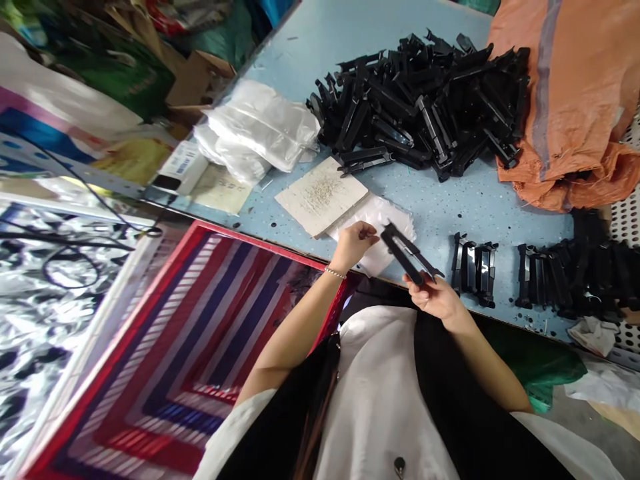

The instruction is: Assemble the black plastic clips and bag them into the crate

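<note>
My right hand (436, 295) is closed around a long black plastic clip (407, 253), holding it tilted above the near table edge. My left hand (354, 243) is pinched shut just left of the clip's upper end, over a clear plastic bag (395, 223); what it pinches is too small to see. A white pad (321, 195) with a patch of tiny pale pieces lies just beyond my left hand. A big heap of the same black clips (420, 103) sits farther back on the light blue table (475, 200).
Rows of black clips (474, 268) stand side by side at the near right, more (570, 273) beyond them. An orange woven sack (570, 100) lies at the far right. Clear bags (260, 130) are stacked at the left. A striped woven bag (190, 347) gapes below the table.
</note>
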Action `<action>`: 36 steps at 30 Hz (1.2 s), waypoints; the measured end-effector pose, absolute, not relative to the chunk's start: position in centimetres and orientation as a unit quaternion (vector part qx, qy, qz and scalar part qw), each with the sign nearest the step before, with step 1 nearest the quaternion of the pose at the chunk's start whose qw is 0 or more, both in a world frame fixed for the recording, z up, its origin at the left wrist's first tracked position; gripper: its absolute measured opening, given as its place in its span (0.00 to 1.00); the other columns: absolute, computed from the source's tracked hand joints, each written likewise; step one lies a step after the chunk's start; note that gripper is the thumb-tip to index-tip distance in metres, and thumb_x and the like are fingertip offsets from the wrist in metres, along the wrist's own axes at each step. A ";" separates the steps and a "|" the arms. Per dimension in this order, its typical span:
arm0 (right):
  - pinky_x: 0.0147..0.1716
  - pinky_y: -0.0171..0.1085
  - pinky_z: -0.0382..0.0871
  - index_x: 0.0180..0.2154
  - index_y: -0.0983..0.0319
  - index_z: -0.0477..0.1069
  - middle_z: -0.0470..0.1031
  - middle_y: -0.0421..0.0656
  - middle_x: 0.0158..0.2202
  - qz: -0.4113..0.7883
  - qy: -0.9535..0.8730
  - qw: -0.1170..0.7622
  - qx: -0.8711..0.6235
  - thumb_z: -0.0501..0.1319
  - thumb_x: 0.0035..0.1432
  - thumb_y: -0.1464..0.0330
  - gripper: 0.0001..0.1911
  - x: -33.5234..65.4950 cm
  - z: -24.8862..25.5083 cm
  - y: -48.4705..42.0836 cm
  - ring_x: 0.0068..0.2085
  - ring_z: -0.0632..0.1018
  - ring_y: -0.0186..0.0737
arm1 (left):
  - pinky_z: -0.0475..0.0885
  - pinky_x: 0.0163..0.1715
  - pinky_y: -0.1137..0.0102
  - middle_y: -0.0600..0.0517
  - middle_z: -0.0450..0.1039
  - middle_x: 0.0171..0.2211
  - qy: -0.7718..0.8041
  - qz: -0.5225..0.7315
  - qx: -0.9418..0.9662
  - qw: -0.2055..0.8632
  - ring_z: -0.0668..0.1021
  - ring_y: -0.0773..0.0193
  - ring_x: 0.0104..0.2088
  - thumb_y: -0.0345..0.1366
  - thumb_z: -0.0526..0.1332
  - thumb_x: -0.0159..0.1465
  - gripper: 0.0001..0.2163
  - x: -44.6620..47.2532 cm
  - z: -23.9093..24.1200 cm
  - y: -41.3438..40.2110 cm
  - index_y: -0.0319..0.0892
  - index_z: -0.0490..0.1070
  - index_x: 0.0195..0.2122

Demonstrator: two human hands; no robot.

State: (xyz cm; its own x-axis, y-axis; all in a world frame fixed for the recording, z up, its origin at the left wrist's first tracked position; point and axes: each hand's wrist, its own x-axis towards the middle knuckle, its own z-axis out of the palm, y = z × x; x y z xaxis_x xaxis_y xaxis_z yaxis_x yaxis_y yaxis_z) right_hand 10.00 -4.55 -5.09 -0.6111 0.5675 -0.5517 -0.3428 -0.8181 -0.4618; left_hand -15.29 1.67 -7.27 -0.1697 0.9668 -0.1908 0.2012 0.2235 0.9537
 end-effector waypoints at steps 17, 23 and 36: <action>0.20 0.30 0.60 0.38 0.61 0.74 0.73 0.39 0.29 0.881 -0.171 0.271 -0.349 0.70 0.52 0.60 0.14 13.2 -4.8 -5.5 0.24 0.63 0.29 | 0.74 0.45 0.63 0.47 0.76 0.36 0.611 0.337 0.636 0.329 0.78 0.58 0.40 0.30 0.66 0.59 0.04 -13.4 -7.6 0.0 0.41 0.72 0.33; 0.19 0.31 0.60 0.40 0.62 0.75 0.71 0.39 0.29 0.892 -0.131 0.251 -0.352 0.69 0.53 0.60 0.16 13.6 -4.6 -6.1 0.23 0.61 0.28 | 0.71 0.34 0.69 0.52 0.75 0.29 0.634 0.343 0.554 0.417 0.76 0.63 0.30 0.32 0.65 0.58 0.04 -14.1 -7.5 1.2 0.42 0.72 0.27; 0.20 0.26 0.65 0.44 0.66 0.74 0.68 0.37 0.29 0.933 -0.010 0.221 -0.285 0.64 0.63 0.63 0.13 10.6 -7.3 -6.7 0.22 0.63 0.26 | 0.76 0.52 0.63 0.46 0.80 0.45 0.614 0.411 0.575 0.350 0.81 0.60 0.47 0.27 0.57 0.64 0.11 -15.1 -7.5 -0.1 0.40 0.78 0.43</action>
